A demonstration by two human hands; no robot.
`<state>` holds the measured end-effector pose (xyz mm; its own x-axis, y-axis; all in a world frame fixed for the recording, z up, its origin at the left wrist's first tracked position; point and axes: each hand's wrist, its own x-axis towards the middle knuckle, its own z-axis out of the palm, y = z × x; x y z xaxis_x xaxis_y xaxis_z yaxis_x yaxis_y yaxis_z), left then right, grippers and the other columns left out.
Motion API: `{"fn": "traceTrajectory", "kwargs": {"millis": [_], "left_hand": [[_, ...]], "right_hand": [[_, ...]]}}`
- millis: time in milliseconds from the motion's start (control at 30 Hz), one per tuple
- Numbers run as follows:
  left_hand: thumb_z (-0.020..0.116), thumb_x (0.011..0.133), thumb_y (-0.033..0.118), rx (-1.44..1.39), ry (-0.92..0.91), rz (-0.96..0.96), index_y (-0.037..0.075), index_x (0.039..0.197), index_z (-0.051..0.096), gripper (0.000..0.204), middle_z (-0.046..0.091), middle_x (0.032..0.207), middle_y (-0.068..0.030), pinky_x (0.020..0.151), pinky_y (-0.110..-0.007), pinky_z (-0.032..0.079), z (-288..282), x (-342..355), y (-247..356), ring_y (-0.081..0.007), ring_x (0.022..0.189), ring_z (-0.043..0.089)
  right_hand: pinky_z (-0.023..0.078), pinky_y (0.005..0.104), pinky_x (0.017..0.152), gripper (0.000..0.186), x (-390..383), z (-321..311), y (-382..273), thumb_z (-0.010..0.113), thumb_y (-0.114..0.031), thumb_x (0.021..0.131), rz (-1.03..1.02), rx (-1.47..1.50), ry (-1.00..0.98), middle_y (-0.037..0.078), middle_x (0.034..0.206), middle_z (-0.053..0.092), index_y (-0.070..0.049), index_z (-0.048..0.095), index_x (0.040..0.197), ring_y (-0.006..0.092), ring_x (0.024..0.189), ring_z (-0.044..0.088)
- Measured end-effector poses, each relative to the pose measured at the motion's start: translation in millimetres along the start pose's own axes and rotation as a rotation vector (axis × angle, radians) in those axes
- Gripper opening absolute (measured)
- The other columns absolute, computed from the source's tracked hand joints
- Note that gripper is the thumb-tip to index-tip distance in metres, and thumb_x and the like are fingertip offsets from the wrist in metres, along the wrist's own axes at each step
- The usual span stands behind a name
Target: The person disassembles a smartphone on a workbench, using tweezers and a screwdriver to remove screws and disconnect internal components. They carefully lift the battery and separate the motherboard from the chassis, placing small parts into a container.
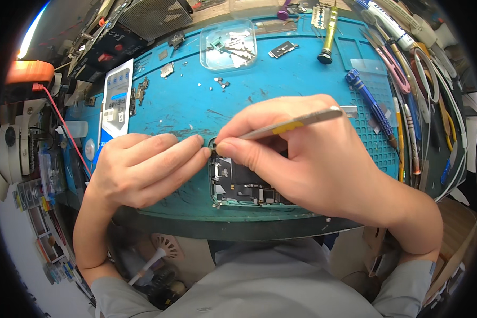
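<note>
An opened smartphone (236, 188) lies on the blue work mat, its dark inner parts and small metal plates showing. My right hand (307, 153) is over its upper part, closed round a pair of metal tweezers (302, 123) with a yellow patch. Their tips are hidden behind my fingers at the phone's upper left corner. From the left, my left hand (148, 167) reaches to that same corner with its fingers pressed together. Its fingertips nearly meet those of my right hand. Whatever they pinch is too small or too covered to make out.
Behind the phone stands a clear plastic box (228, 45) of small parts. A blue screwdriver (371, 100) and a yellow-green one (329, 37) lie to the right, near crowded tools. A white package (116, 100) rests left; an orange device (31, 71) trails a red cable.
</note>
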<state>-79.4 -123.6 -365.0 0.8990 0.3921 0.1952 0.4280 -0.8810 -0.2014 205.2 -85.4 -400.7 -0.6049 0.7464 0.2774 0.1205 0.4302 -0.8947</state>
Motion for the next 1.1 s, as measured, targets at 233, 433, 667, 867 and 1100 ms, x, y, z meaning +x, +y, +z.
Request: {"fn": "traceTrajectory", "kwargs": {"millis": [233, 433, 667, 867, 1100], "left_hand": [[0.077, 0.084, 0.009, -0.012, 0.006, -0.043, 0.005, 0.117, 0.084, 0.034, 0.078, 0.119, -0.0051, 0.067, -0.029, 0.058, -1, 4, 5, -0.0156, 0.090, 0.076], [0.077, 0.080, 0.010, -0.024, 0.025, -0.079, 0.005, 0.117, 0.084, 0.038, 0.079, 0.119, -0.0047, 0.068, -0.030, 0.059, 1, 1, 8, -0.0171, 0.090, 0.076], [0.076, 0.079, 0.010, -0.025, 0.081, -0.115, 0.009, 0.116, 0.085, 0.038, 0.080, 0.118, -0.0032, 0.067, -0.029, 0.059, 6, -3, 9, -0.0145, 0.087, 0.076], [0.075, 0.078, 0.012, -0.077, 0.170, -0.140, 0.011, 0.114, 0.086, 0.038, 0.083, 0.112, -0.0009, 0.061, -0.024, 0.056, 15, -12, 6, -0.0118, 0.083, 0.075], [0.075, 0.076, 0.014, -0.042, 0.154, -0.112, 0.011, 0.114, 0.087, 0.040, 0.082, 0.111, 0.0001, 0.061, -0.023, 0.054, 14, -10, 6, -0.0107, 0.084, 0.075]], "right_hand": [[0.054, 0.0356, 0.068, 0.021, 7, -8, -8, 0.080, -0.017, 0.101, 0.151, 0.016, -0.051, 0.014, 0.081, 0.076, 0.004, 0.082, 0.100, 0.0223, 0.074, 0.070], [0.063, 0.0489, 0.084, 0.027, 19, -11, -4, 0.076, -0.019, 0.098, 0.167, 0.073, -0.081, 0.028, 0.090, 0.078, 0.008, 0.081, 0.097, 0.0436, 0.089, 0.078], [0.058, 0.0284, 0.078, 0.019, 16, -14, -9, 0.077, -0.014, 0.106, 0.319, 0.153, -0.157, 0.008, 0.092, 0.080, 0.004, 0.081, 0.109, 0.0128, 0.086, 0.073], [0.060, 0.0276, 0.081, 0.017, 14, -17, -17, 0.077, -0.012, 0.107, 0.368, 0.121, -0.201, 0.006, 0.095, 0.081, 0.004, 0.082, 0.112, 0.0097, 0.090, 0.073], [0.060, 0.0273, 0.077, 0.018, 8, -15, -11, 0.078, -0.011, 0.107, 0.244, 0.080, -0.175, 0.010, 0.096, 0.082, 0.005, 0.082, 0.112, 0.0104, 0.088, 0.074]]}}
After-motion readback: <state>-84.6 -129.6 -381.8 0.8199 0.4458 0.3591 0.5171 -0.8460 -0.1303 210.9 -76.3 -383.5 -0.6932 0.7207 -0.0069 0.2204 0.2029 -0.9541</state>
